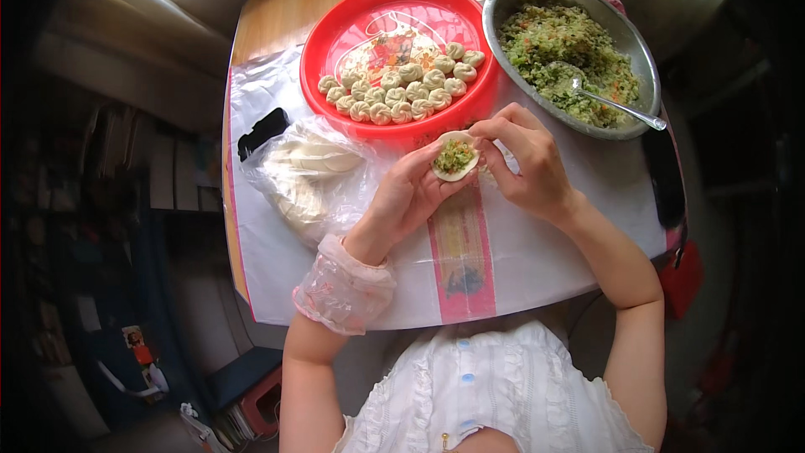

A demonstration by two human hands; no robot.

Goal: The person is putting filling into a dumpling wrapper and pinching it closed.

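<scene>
A round dough wrapper (pixel 438 171) with a mound of chopped vegetable filling (pixel 455 156) rests on the fingers of my left hand (pixel 409 192), which holds it from below and the left. My right hand (pixel 525 160) pinches the wrapper's right edge between thumb and fingertips. The wrapper is still unfolded, its filling showing. Beyond my hands, a red round tray (pixel 327 19) bears several rows of pleated dumplings (pixel 396 97). To the right, a metal bowl (pixel 651 69) contains more green filling (pixel 566 44) flecked with orange, and a metal spoon (pixel 619 104) leans in it.
Left of my hands lies a clear plastic bag (pixel 352 195) with pale dough wrappers (pixel 302 170) inside. A black object (pixel 263 132) sits behind it. White sheeting (pixel 541 264) covers the wooden table (pixel 270 28). Another dark object (pixel 663 182) lies along the right edge.
</scene>
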